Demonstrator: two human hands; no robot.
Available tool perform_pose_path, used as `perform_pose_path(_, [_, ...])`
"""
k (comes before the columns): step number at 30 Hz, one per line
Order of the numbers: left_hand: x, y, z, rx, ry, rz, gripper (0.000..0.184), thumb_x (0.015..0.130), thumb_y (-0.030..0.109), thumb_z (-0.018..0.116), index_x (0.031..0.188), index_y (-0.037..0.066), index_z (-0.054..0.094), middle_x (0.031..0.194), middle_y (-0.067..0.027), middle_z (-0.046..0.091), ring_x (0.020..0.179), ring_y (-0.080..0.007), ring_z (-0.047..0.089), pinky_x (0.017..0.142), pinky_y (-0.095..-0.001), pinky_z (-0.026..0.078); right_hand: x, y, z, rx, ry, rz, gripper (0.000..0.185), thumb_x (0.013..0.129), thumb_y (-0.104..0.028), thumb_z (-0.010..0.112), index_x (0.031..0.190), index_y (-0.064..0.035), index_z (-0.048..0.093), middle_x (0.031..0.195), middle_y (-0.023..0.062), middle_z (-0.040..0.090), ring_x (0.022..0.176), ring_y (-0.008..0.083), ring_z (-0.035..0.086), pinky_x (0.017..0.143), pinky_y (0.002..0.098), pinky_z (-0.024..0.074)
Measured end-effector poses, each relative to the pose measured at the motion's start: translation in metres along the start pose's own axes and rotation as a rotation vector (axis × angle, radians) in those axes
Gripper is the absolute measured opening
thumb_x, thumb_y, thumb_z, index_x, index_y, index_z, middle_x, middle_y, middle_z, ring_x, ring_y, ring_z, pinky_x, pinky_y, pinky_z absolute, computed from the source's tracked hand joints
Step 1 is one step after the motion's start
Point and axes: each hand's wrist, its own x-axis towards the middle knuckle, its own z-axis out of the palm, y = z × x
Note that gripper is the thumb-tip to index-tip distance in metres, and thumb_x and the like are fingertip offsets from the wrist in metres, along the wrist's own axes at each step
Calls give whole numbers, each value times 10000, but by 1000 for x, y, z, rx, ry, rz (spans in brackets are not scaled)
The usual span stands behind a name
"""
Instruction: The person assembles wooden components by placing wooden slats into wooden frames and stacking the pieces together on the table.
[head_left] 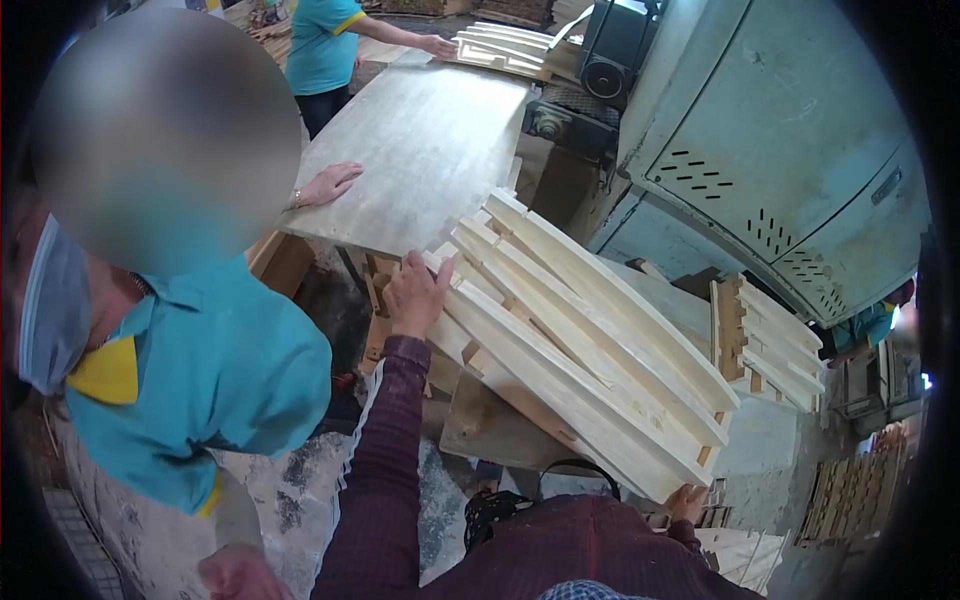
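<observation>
A pale wooden slatted panel [600,340], with several long raised rails and notched ends, lies diagonally in front of my body. My left hand [415,292] grips its far left corner, with the fingers over the edge. At the near right corner, my right hand [687,503] is closed round the panel's end; part of that hand is hidden. The panel's far end reaches the near edge of a pale flat table [420,140]. Beneath its near side, a brown board [500,425] shows.
On the left stands a co-worker in a turquoise shirt [210,370], one hand [330,184] on the table. Another person [322,45] touches slatted pieces [505,48] at the far end. A large grey-green machine cabinet [790,130] rises at right, near another slatted stack [780,345].
</observation>
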Motion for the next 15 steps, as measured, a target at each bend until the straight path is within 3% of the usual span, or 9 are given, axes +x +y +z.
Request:
perform_pose_path(3, [2, -1, -1, 18, -4, 22, 479, 866, 483, 555, 949, 14, 504, 929, -171, 619, 899, -338, 608, 705, -467, 506, 2, -3, -4, 71, -66, 61, 659, 861, -284, 559, 1387, 9, 289, 1340, 260, 415, 1231, 383, 439, 1013, 402, 357])
perform_pose_path(10, [6, -3, 3, 45, -13, 14, 485, 853, 487, 573, 937, 15, 507, 932, -175, 620, 892, -334, 611, 693, -456, 514, 2, 9, 3, 9, 7, 11, 649, 864, -303, 560, 1368, 12, 300, 1328, 267, 424, 1216, 391, 451, 1004, 413, 364])
perform_pose_path(15, [6, -2, -1, 26, -24, 26, 495, 860, 493, 559, 946, 9, 503, 930, -180, 619, 895, -344, 608, 703, -459, 511, 10, 22, 8, -101, -49, 78, 605, 919, -307, 492, 1381, 24, 283, 1354, 268, 397, 1261, 404, 391, 1041, 419, 326])
